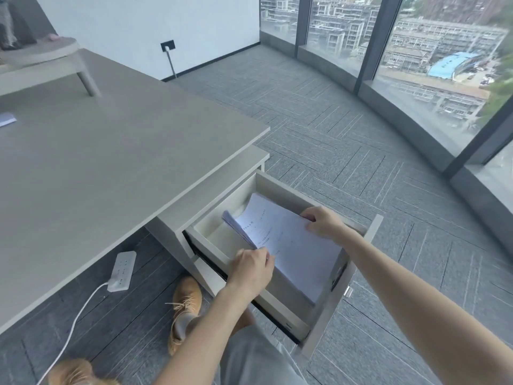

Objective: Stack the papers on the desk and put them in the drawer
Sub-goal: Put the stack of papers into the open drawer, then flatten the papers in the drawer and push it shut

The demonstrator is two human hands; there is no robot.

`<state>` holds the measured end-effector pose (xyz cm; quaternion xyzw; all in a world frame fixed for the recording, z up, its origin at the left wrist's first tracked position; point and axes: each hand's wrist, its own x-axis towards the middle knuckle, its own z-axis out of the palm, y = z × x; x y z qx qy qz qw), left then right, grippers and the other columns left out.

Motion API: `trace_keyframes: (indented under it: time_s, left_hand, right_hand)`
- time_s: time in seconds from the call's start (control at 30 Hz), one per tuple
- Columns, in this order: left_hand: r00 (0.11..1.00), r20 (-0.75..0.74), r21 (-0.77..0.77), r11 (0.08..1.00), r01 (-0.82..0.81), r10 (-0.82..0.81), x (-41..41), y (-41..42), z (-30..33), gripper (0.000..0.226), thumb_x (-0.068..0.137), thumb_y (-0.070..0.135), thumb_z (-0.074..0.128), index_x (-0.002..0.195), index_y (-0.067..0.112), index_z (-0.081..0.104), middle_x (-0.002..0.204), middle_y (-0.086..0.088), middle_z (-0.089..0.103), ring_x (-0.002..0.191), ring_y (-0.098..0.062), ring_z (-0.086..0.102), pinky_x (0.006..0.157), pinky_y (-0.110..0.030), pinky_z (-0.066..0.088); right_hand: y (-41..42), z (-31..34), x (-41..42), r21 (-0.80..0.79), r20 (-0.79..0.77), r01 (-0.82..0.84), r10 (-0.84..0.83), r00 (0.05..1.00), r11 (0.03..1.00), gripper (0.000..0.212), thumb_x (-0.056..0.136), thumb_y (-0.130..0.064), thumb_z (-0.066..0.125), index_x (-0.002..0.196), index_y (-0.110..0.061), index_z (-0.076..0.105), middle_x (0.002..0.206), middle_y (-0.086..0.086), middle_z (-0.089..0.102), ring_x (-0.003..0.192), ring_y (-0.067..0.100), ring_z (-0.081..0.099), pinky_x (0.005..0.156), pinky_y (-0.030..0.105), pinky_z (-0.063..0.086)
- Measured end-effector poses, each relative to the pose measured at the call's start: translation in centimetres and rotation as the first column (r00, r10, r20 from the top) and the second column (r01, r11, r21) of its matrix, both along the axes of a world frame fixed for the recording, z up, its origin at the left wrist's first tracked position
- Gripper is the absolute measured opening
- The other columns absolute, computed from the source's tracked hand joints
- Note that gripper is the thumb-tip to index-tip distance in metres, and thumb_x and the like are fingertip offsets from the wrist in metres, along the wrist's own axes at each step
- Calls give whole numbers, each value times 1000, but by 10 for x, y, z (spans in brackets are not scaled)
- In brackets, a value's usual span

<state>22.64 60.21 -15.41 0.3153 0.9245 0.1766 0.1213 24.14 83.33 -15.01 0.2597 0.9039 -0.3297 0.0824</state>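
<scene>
A stack of white printed papers [288, 243] lies tilted inside the open top drawer [280, 190] of the cabinet under the grey desk [111, 162]. My left hand [252, 266] grips the stack's near left edge, where the sheets fan out. My right hand [323, 222] pinches the stack's far right edge over the drawer's right side. The papers' far end curls up against the drawer's back. One more sheet [7, 119] lies at the desk's left edge.
A white power strip [122, 270] with its cable lies on the carpet under the desk. My brown shoes [186, 307] are below the drawer. A raised grey stand [41, 59] occupies the desk's far left. Glass windows [416, 65] curve along the right.
</scene>
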Motion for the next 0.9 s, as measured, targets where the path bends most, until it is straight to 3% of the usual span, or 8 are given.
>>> trace_keyframes:
  time_s: [0.17,0.33,0.43,0.57,0.63,0.73,0.8,0.9]
  left_hand:
    - [993,-108,-136,990,38,-53,1,-1,-9,36,104,29,37,96,9,65,90,-12,75,75,-26,56,92,-34,44]
    - [993,-48,-302,949,87,-106,0,3,1,32,103,27,37,112,7,61,111,-17,72,105,-31,64,88,-36,42]
    - [991,19,-429,894,130,-135,-5,6,6,32,102,27,39,113,8,62,117,-16,68,109,-34,64,88,-38,45]
    - [992,21,-431,894,120,-123,-7,4,14,22,99,23,42,93,11,60,107,-13,71,99,-33,66,83,-38,43]
    - [993,-14,-409,907,104,-120,-7,-1,21,25,99,23,42,103,9,62,109,-13,71,101,-33,66,86,-38,44]
    - [994,-33,-393,916,81,-102,-4,-11,31,29,98,23,40,114,9,60,115,-12,69,105,-33,64,90,-40,44]
    - [996,-29,-379,923,69,-86,-1,-18,36,31,97,23,40,117,10,60,118,-12,69,106,-31,63,91,-38,44]
    - [998,29,-373,925,69,-63,8,-22,50,36,98,29,44,127,13,58,127,-10,65,115,-28,60,92,-35,44]
  right_hand:
    - [-3,-14,-2,63,36,-11,9,999,998,37,82,1,51,111,-9,71,110,11,71,103,31,63,79,32,47]
    - [-5,-13,-4,101,92,-21,12,996,995,39,88,-17,56,124,-6,64,125,15,67,117,34,59,94,36,49]
    - [-9,-9,2,148,147,-71,49,988,986,43,91,-25,57,128,-4,59,130,14,64,122,34,57,96,37,47]
    - [-10,-2,19,157,76,-33,21,997,987,7,86,-13,50,90,-8,53,98,9,61,97,28,57,73,34,41]
    - [-13,4,35,131,19,4,-7,1000,991,21,80,-4,44,93,-14,58,99,7,62,97,27,57,74,31,39]
    - [-26,15,65,127,-62,24,-16,998,992,56,79,-1,42,127,-18,64,128,8,65,123,28,58,96,32,45]
    - [-36,21,86,131,-76,8,2,997,991,61,80,2,43,136,-17,60,138,9,60,132,29,53,109,35,41]
    - [-46,27,119,143,-160,9,14,987,990,64,78,7,47,137,-14,60,142,9,56,139,31,44,115,35,32]
